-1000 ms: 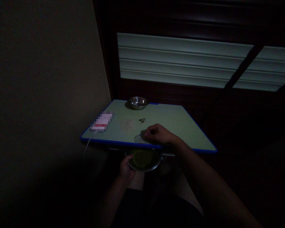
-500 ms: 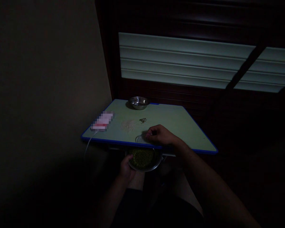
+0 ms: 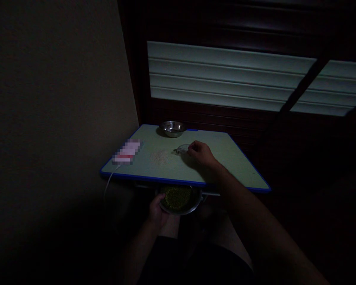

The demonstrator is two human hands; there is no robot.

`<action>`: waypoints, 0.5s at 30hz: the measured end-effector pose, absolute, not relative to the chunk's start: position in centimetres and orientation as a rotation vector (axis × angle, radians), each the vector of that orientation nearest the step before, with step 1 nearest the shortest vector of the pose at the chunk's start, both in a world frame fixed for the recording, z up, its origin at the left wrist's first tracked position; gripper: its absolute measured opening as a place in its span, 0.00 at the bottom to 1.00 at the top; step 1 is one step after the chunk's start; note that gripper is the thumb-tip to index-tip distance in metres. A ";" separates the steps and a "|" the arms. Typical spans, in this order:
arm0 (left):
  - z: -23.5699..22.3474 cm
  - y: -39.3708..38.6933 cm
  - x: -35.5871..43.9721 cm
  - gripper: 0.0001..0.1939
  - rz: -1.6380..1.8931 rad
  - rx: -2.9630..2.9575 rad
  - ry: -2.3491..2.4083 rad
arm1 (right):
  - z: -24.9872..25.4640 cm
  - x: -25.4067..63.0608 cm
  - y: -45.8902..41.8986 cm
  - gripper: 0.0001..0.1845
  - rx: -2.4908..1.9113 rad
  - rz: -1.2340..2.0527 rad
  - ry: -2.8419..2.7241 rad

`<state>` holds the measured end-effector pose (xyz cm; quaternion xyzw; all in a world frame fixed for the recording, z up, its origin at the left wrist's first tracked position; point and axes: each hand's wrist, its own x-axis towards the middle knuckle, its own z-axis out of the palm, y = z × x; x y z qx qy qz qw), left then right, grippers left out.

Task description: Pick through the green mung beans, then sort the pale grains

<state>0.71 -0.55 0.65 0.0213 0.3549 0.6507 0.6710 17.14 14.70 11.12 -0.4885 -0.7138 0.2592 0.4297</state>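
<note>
My left hand grips the left rim of a metal bowl, thumb over the edge, below the table's front edge. Small green grains, which look like mung beans, lie in that bowl. Over the tabletop, my right hand pinches a thin, clear, rounded piece like a plastic lid. Its left edge is at a little heap of dark bits; whether it touches them I cannot tell. Left of the heap, a patch of pale grains is spread out on the table.
A second metal bowl stands at the back of the pale, blue-edged table. A blurred-out phone-like object lies on the left, its white cable hanging over the edge. A wall and a dark slatted door are close behind.
My right hand has moved away from the table's front edge with the clear piece, up to the dark bits. My left hand and its bowl have stayed in place.
</note>
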 end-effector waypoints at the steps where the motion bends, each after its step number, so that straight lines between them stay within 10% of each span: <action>1: 0.6 -0.5 0.7 0.12 1.462 0.049 0.804 | 10.8 17.1 15.1 0.05 -1.238 0.583 -1.769; 15: 0.4 -0.5 0.5 0.17 1.457 0.041 0.789 | 9.5 17.6 16.3 0.12 -1.457 0.322 -1.764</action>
